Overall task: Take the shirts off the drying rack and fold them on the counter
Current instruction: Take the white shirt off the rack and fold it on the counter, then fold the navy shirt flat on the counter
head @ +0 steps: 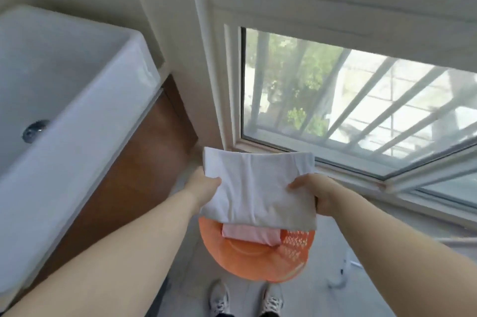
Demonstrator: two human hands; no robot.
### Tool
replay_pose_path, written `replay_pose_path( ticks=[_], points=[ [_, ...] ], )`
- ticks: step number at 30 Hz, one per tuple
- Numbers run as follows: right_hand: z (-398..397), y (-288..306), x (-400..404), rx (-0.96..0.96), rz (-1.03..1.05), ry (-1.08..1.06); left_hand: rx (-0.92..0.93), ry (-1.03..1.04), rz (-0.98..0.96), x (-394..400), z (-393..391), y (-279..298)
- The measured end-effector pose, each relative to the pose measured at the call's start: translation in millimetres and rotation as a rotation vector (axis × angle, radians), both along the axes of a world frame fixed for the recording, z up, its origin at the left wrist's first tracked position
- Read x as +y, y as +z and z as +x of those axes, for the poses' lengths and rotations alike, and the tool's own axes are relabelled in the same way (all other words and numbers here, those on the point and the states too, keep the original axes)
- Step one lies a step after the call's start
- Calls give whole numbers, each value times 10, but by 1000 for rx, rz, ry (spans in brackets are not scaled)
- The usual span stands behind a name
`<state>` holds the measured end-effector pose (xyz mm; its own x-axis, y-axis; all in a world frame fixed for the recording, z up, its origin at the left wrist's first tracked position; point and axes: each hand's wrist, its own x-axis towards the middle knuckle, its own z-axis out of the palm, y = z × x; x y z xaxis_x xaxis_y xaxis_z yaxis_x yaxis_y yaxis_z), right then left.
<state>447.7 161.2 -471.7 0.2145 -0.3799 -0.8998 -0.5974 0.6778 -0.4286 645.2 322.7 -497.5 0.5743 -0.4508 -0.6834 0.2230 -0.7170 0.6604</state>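
A folded white shirt [258, 187] is held flat in the air over an orange basket [247, 262] on the floor. My left hand [205, 185] grips the shirt's left edge, thumb on top. My right hand [316, 192] grips its right edge in the same way. A folded pink garment [250, 235] lies inside the basket, partly hidden under the white shirt. No drying rack is in view.
A white sink basin [77, 99] on a brown wooden cabinet [144, 161] stands at the left. A window [361, 102] with bars outside fills the right. My shoes [245, 298] stand on the tiled floor just before the basket.
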Motion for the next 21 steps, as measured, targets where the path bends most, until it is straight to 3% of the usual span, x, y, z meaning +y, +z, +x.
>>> replay_pose_path(
  ticks=[5, 6, 12, 15, 21],
  points=[
    [-60, -1717, -1, 127, 6, -116, -31, -117, 212, -231, -42, -1749],
    [-51, -1817, 5, 149, 3, -107, -34, -123, 226, -239, -31, -1857],
    [-88, -3698, 45, 202, 83, -156, 8, -171, 288, -245, -76, -3937],
    [-187, -4416, 18, 222, 106, -155, 15, -184, 296, -297, -99, -4446],
    [-37, -4385, -49, 375, 25, -13, -126, -183, 410, -383, -100, -4578]
  ],
)
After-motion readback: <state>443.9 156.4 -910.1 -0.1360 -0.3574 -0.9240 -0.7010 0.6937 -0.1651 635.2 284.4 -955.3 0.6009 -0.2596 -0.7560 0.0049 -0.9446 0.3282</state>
